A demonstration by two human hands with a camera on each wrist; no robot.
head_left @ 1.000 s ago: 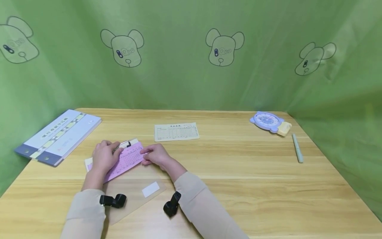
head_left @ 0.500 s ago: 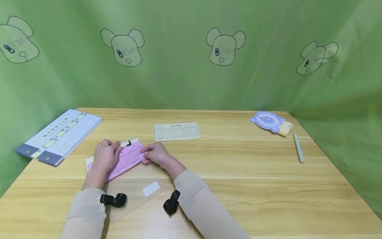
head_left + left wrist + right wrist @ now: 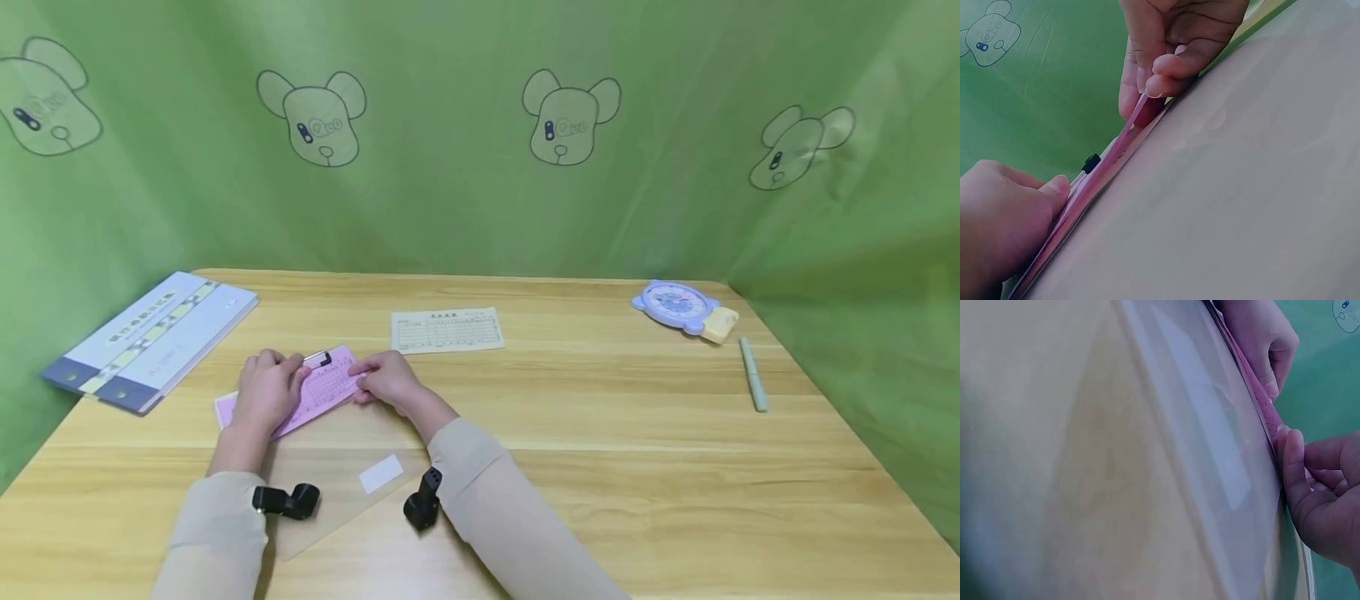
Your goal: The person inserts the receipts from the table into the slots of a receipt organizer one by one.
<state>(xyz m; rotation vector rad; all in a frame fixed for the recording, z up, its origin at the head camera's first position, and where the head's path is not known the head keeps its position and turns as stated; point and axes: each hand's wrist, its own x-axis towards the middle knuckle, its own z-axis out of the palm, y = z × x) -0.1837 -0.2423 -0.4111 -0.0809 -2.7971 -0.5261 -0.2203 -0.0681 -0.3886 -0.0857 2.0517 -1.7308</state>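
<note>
A pink printed form lies slanted on a clip folder, reaching up to the folder's far edge. My right hand pinches the form's right edge between thumb and fingers; the left wrist view shows this edge raised a little. At the metal clip with its black end, my left hand rests across the left part of the form. In the left wrist view its thumb presses at the clip's wire. The folder's see-through cover, with a white label, spreads open toward me.
Behind the hands lies a pale printed form. A blue-grey ledger book sits at the left edge. Off to the right are a purple toy clock, a small cream-coloured block and a light green pen. Green curtains enclose the table.
The pink form has slid up and away, now covering the white strip that showed along the folder's far edge. My right hand moved slightly up and left with it; the left hand stayed nearly still.
</note>
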